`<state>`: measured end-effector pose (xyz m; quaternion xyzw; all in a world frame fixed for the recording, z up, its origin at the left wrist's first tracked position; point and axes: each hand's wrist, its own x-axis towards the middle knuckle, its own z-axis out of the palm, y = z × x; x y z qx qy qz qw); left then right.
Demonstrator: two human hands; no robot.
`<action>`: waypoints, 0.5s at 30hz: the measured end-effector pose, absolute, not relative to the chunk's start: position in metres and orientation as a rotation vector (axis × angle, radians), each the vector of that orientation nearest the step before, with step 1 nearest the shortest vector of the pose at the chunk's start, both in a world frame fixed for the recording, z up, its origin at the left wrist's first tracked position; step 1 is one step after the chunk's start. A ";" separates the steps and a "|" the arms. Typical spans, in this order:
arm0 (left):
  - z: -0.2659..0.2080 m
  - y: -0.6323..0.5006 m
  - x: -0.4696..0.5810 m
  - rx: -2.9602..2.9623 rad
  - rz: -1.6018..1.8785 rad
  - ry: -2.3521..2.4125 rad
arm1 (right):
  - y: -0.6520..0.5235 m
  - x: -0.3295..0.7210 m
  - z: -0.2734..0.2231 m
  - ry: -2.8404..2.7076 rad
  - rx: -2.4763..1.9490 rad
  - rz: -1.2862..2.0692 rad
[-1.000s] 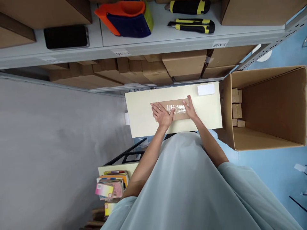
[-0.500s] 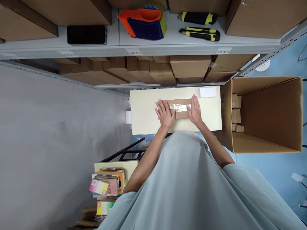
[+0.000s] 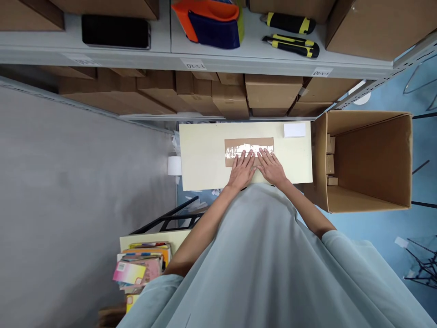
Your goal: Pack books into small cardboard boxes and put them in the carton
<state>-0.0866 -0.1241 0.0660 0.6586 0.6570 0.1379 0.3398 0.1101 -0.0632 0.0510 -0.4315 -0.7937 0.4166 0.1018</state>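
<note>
Carton [image 3: 246, 144], left hand [image 3: 242, 171], right hand [image 3: 271, 168], flat atop

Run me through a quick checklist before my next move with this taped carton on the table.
1. Carton lying flat on the table: ok.
2. Clear tape along its top: ok, strip visible; whether every bit is stuck down, cannot tell, as fingers cover part.
3. Hands off the carton: not ok, fingers of the left hand and right hand rest on it.
4. White block apart from the carton: ok, near the far right corner.
5. Large box open at the table's right: ok, small boxes inside.
6. Underside of the carton taped: cannot tell, hidden.
</note>
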 end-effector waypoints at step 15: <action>0.061 -0.131 -0.146 1.703 0.332 1.842 | -0.059 0.120 0.060 -2.167 -1.501 1.139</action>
